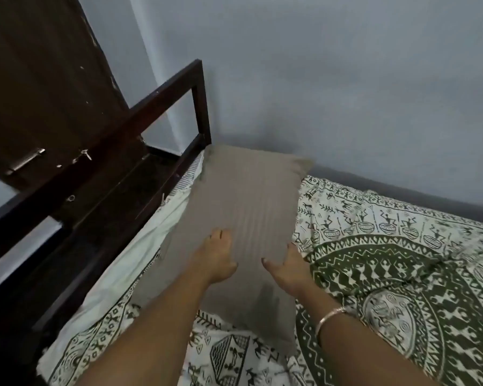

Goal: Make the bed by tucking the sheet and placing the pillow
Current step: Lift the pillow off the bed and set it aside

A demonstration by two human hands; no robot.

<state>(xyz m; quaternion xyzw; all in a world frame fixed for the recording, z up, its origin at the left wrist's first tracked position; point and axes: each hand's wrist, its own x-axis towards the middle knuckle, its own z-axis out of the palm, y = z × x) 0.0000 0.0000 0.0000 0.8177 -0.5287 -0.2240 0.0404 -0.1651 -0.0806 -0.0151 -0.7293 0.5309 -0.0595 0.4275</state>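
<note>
Grey pillow (pixel 243 218) lies at bed's head end by headboard (pixel 140 112) w/ both palms flat, ungripping, left hand (pixel 216 256) & right hand (pixel 289 267) on it; pushing harder prob rucks the printed sheet (pixel 388 260).

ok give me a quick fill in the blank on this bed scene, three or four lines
1. Both hands, the left hand and the right hand, rest on the ____.
2. The pillow is plain grey-brown, while the sheet is white with a ____ printed pattern.
3. The bangle sits on the ____ wrist.
4. The far end of the pillow reaches the corner where the dark wooden bed frame meets the ____.

Missing words: pillow; green; right; wall
</note>
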